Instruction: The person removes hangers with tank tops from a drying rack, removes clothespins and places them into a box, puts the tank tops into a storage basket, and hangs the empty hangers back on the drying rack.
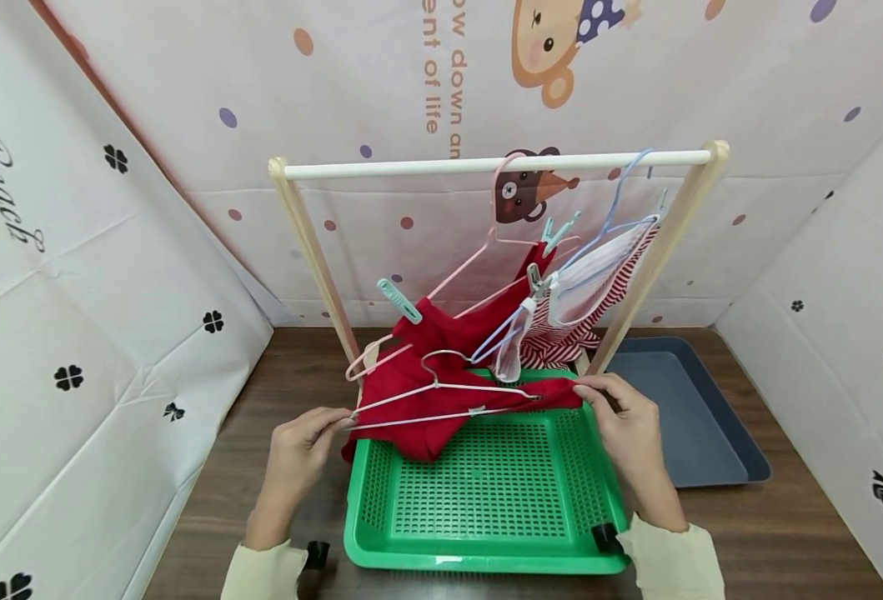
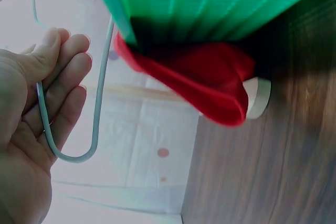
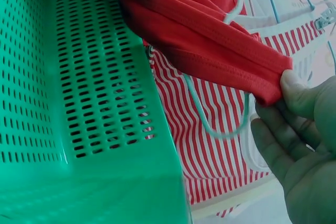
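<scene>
Both hands are over the back of the green basket point(image 1: 479, 550). My left hand point(image 1: 298, 458) pinches the left end of a white clothes hanger point(image 1: 396, 398); its rounded end loop point(image 2: 98, 103) runs past the fingers in the left wrist view. Between thumb and fingers, my right hand point(image 1: 629, 425) holds the end of a red garment point(image 3: 210, 51), stretched to the right. The hanger's right end goes in at the red fabric there. More red cloth point(image 1: 418, 442) lies over the basket's back left rim and droops down outside it.
A rack with a white rail point(image 1: 388, 169) stands behind. From it hang a pink hanger point(image 1: 459, 268) with red cloth and mint clips point(image 1: 399, 301), and a blue hanger point(image 1: 615, 200) beside a red-striped white cloth point(image 1: 554, 337). A grey tray point(image 1: 699, 429) lies at right.
</scene>
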Motion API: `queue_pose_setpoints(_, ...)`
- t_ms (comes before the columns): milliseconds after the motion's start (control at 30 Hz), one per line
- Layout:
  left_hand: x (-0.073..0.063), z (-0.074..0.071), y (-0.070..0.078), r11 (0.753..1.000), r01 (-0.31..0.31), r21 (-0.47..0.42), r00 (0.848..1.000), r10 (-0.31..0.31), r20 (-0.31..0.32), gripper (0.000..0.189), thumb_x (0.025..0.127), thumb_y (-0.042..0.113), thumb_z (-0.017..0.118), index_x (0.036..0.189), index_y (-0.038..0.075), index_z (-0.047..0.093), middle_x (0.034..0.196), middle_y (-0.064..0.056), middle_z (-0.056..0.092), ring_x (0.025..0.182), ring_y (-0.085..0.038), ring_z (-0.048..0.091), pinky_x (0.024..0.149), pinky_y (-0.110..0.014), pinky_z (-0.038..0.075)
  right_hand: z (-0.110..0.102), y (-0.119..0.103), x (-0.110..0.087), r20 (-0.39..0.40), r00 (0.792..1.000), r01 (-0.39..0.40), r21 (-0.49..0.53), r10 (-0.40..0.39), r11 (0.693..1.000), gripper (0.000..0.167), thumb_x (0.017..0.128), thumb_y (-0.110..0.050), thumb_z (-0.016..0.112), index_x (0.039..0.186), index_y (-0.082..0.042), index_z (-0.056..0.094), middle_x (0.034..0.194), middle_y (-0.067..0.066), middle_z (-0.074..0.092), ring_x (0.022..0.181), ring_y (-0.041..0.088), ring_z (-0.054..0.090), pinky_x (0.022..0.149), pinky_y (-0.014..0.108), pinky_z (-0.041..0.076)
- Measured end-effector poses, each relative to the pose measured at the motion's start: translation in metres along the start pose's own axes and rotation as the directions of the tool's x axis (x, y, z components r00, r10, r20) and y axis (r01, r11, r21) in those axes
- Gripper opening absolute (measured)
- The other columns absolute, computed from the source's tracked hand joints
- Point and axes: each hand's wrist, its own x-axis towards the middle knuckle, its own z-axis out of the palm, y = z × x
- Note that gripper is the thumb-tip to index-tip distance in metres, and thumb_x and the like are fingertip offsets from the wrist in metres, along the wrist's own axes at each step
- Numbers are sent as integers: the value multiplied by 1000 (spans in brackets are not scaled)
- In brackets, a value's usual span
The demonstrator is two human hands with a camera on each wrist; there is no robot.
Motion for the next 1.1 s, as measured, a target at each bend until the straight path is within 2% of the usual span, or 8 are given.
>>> queue_pose_setpoints(200,-6,-9,-4,1000,7,19,1000,-6,-31,25,78,-17,83,96,0,81,87,-6,78,67,-16,68,68,-13,50,-3,1,0,-5,994,-111,-95,111,989,12,94,5,78,103,-3,81,98,9,77,76,13,66,64,14,46)
queue_pose_setpoints(267,-9,-12,-6,1000,9,29,999,-7,-36,26,77,-17,84,96,0,81,87,-6,78,67,-14,68,67,-13,49,-3,1,0,-13,991,-133,-122,132,984,11,94,3,78,103,-3,81,98,8,78,75,9,64,63,14,45)
queue_pose_setpoints(400,-15,-19,-6,998,28,52,999,-26,-46,27,76,-17,84,96,2,82,88,-4,79,71,-14,72,71,-11,51,-1,2,-1,-38,985,-172,-167,168,971,8,96,-1,78,104,-3,80,94,10,78,71,3,59,60,13,42)
queue_pose_setpoints(567,-20,-28,-5,997,36,68,997,-32,-66,29,75,-17,85,96,3,82,88,-3,79,71,-12,72,71,-10,51,2,3,-1,-57,973,-229,-200,222,953,7,98,-6,78,104,-3,81,87,10,76,68,7,56,56,15,39)
queue_pose_setpoints(733,-24,-36,-4,992,16,123,994,-2,-111,31,71,-15,87,94,4,83,88,-1,79,71,-10,72,68,-11,51,6,7,0,-40,955,-294,-236,293,926,9,98,-10,79,105,-4,81,86,11,76,66,8,54,56,17,38)
queue_pose_setpoints(833,-28,-42,-3,988,39,152,993,-22,-117,31,71,-14,88,94,5,84,89,0,79,75,-8,74,71,-10,52,8,12,-1,-25,942,-330,-244,335,912,10,98,-12,79,105,-4,81,88,12,77,68,10,56,58,18,39)
queue_pose_setpoints(967,-34,-48,-3,985,76,156,990,-56,-126,33,70,-17,88,94,5,84,89,-1,80,79,-5,75,74,-8,52,10,18,-1,12,921,-375,-235,388,897,12,101,-15,77,107,-5,80,93,12,77,73,10,59,61,20,43)
queue_pose_setpoints(1100,-39,-52,-4,988,57,145,986,-33,-163,26,73,-13,86,94,3,84,89,-3,80,80,-5,75,76,-8,52,12,24,-1,42,899,-416,-219,435,882,15,103,-18,75,110,-5,80,98,11,77,78,8,61,65,19,45)
